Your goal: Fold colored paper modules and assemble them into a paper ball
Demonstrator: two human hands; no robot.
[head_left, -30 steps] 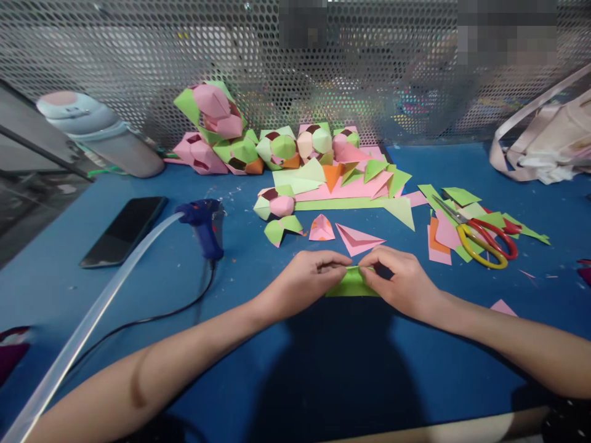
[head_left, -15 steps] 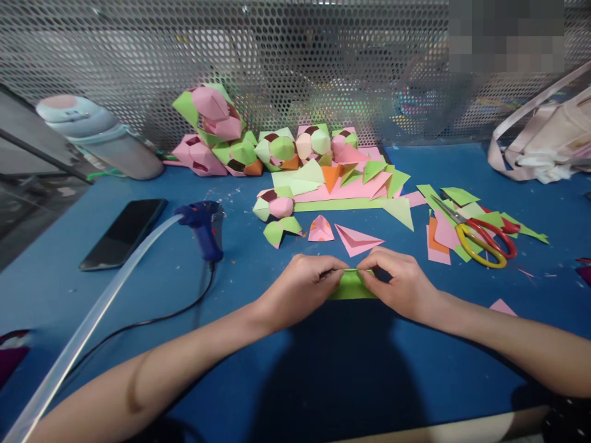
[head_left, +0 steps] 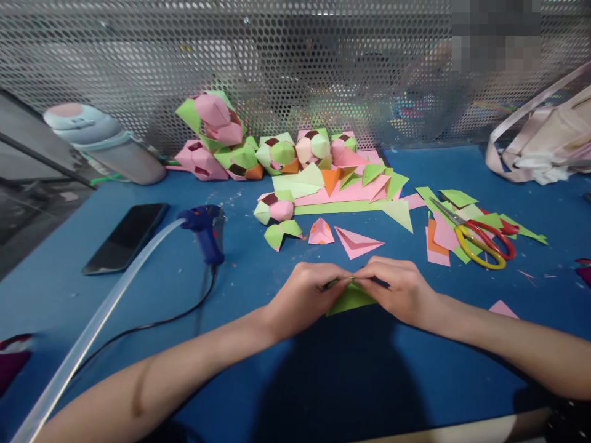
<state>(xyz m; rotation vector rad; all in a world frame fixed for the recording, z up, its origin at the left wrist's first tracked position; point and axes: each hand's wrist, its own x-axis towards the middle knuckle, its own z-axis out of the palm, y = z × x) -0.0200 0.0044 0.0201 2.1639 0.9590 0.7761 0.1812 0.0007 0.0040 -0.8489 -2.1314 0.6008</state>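
Note:
Between my two hands is a piece of green paper point(head_left: 351, 298), pinched along its far edge just above the blue table. My left hand point(head_left: 311, 292) grips it from the left with thumb and forefinger. From the right, my right hand point(head_left: 399, 289) pinches the same edge, and the fingertips of both hands meet there. Part of the paper is hidden under the fingers. Just beyond my hands lie a folded pink paper triangle point(head_left: 357, 242), a small pink folded piece point(head_left: 321, 232) and a green folded piece point(head_left: 281, 234).
A blue glue gun point(head_left: 207, 234) with a long clear stick and black cord lies left, beside a phone point(head_left: 127, 239) and a bottle point(head_left: 106, 143). Scissors point(head_left: 482, 240) rest on paper scraps at right. Several folded paper balls point(head_left: 277, 151) line the perforated metal screen point(head_left: 295, 61).
My fingertips have come together along the green paper's far edge, closing the gap between them. The paper now looks slanted, with its left corner lower.

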